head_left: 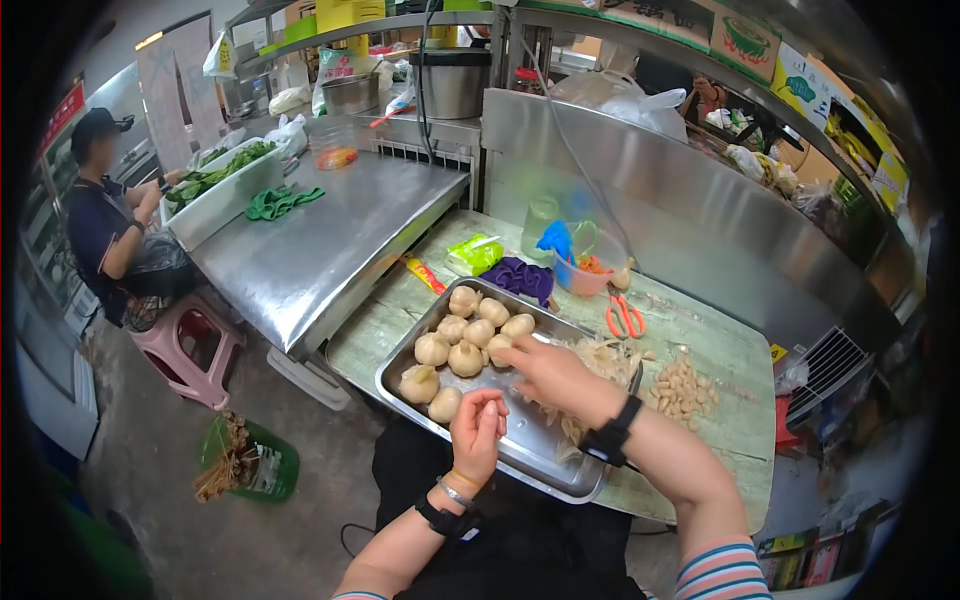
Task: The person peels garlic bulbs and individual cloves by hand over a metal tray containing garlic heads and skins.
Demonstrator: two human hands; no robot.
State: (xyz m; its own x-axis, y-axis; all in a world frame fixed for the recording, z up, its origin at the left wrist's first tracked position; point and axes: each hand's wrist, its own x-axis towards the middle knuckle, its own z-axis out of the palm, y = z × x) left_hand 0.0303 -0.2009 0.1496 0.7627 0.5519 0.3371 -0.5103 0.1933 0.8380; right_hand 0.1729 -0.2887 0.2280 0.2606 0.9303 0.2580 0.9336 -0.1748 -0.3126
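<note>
Garlic (465,358) in tray (522,428), table (710,470), steel counter (325,240)

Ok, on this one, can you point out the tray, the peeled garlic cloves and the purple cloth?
Tray (527,432), head view: bare metal of its floor.
Peeled garlic cloves (682,392), head view: middle of the pile.
Purple cloth (518,280), head view: middle of its bunched folds.

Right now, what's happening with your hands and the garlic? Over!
Right hand: fingers at a garlic bulb in the tray. Left hand: curled by the tray's near edge, grip unclear. Loose peels clutter the tray's right side. Over.
</note>
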